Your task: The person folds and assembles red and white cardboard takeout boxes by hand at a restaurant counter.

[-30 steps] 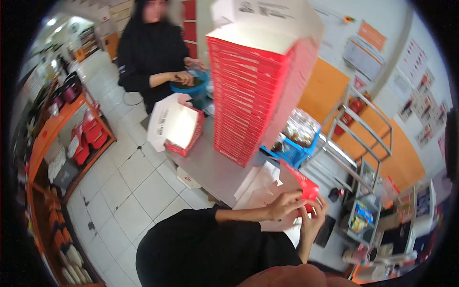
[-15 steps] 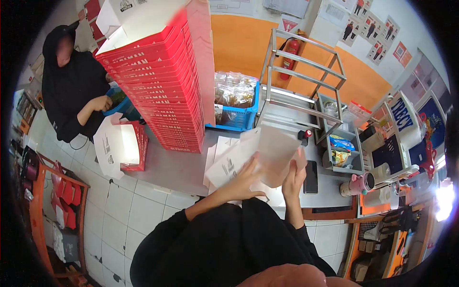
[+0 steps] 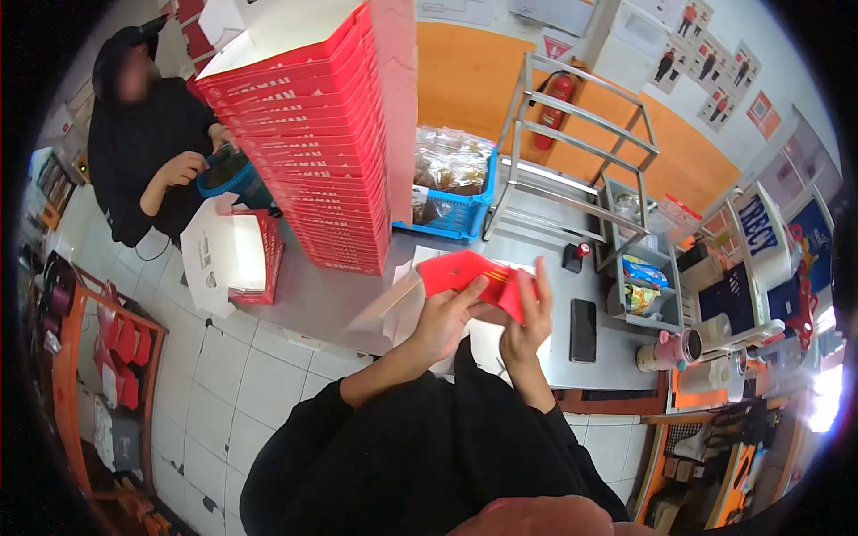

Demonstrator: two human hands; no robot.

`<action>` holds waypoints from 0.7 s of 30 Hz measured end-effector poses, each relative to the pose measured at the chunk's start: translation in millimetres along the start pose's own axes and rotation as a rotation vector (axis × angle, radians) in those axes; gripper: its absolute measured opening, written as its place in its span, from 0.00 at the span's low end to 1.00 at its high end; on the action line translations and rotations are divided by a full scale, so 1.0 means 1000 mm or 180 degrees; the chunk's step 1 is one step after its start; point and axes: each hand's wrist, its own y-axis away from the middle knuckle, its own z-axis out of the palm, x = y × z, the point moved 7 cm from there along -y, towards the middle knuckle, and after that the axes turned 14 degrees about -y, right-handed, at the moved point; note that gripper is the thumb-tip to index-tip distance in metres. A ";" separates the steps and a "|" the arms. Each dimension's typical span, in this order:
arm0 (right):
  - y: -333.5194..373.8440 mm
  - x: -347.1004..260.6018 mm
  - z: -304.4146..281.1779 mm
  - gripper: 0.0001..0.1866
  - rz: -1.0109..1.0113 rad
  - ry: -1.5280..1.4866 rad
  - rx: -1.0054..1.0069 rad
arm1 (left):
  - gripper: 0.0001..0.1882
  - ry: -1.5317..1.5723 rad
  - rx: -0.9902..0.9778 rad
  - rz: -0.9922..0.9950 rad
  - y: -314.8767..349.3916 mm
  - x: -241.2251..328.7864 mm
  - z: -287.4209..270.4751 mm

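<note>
Between my hands, above the near edge of the metal counter, is a red cardboard food box (image 3: 451,270), partly folded, its printed red outside facing up. My left hand (image 3: 440,325) pinches its near left side, thumb on top. At the other end my right hand (image 3: 527,329) grips a bent red flap, fingers pointing up. White sheets of flat cardboard (image 3: 402,308) lie on the counter beneath and left of my hands. Further left rises a tall stack of nested red boxes (image 3: 313,170). One open box (image 3: 255,257) with a white inside stands beside that stack.
A blue basket (image 3: 465,213) of clear-wrapped packets stands behind, next to a metal rack (image 3: 572,134). Rightward are a stamp (image 3: 575,256), a black phone (image 3: 583,330), a grey tray (image 3: 657,295) and a pink tumbler (image 3: 666,350). At far left a co-worker (image 3: 143,143) holds a blue bucket (image 3: 234,176).
The cardboard has turned over in my hands: its white inside showed before, its red outside shows now. My fingers have shifted along it, and the box has a sharper fold.
</note>
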 end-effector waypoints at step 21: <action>0.012 0.010 0.009 0.43 0.0535 -0.0097 -0.0207 | 0.10 -0.3518 0.0354 0.2460 0.009 -0.008 0.015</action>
